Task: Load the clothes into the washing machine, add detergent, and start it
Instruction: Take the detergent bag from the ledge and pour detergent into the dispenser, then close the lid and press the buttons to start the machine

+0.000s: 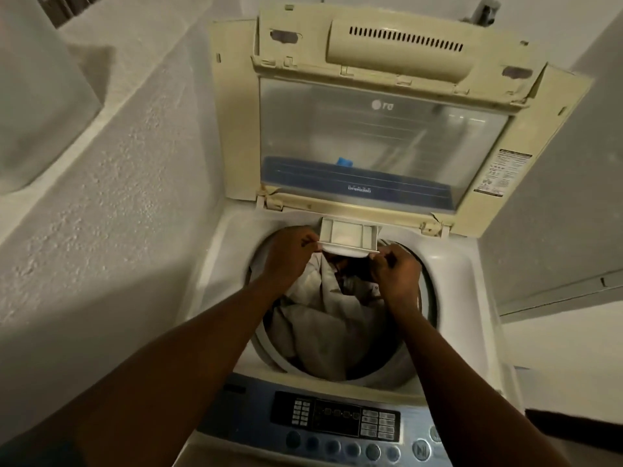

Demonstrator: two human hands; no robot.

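A top-loading washing machine (209, 264) stands below me with its yellowed lid (384, 129) raised upright. Pale and dark clothes (323, 315) fill the drum. At the drum's far rim a white detergent drawer (347, 235) is pulled out towards me. My left hand (290, 254) pinches the drawer's left front corner. My right hand (396, 269) pinches its right front corner. Both forearms reach over the control panel (337, 419), which lies along the near edge with dark buttons and a display.
A rough white wall (101, 203) runs close along the machine's left side. A grey door or cabinet panel (556, 214) stands at the right. A tap fitting (485, 10) shows above the lid at the top right.
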